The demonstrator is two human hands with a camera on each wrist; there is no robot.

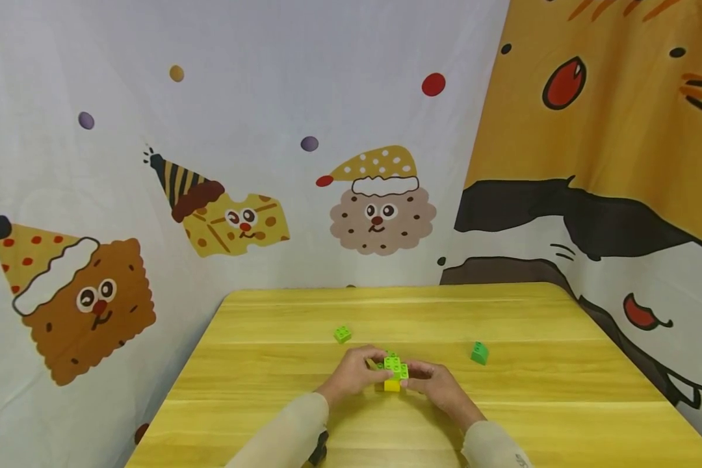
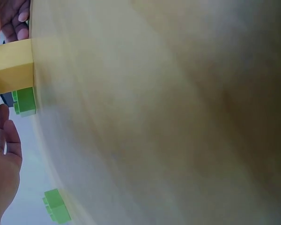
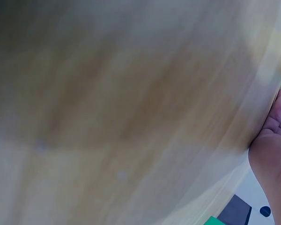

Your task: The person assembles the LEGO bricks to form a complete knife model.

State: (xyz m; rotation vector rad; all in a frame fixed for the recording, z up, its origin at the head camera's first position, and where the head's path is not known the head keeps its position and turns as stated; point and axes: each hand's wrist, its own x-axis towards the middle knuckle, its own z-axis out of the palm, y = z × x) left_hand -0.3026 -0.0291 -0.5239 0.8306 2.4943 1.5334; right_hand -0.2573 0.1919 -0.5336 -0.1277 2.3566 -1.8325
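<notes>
In the head view, lime green toy bricks (image 1: 392, 365) sit joined on top of a yellow brick (image 1: 392, 385) near the table's middle. My left hand (image 1: 355, 375) grips this stack from the left, thumb and fingers at the green part. From the right, my right hand (image 1: 435, 385) pinches it, thumb low on its near side. The left wrist view shows the yellow brick (image 2: 14, 65) from the side and a smaller green brick (image 2: 25, 101) behind it. Only part of my right hand (image 3: 271, 140) shows at the edge of the right wrist view.
A loose lime green brick (image 1: 342, 334) lies beyond my left hand. Further right is a darker green brick (image 1: 479, 353) with a sloped or curved side. The wooden table (image 1: 257, 364) ends at a cartoon-printed cloth (image 1: 304, 260) behind it.
</notes>
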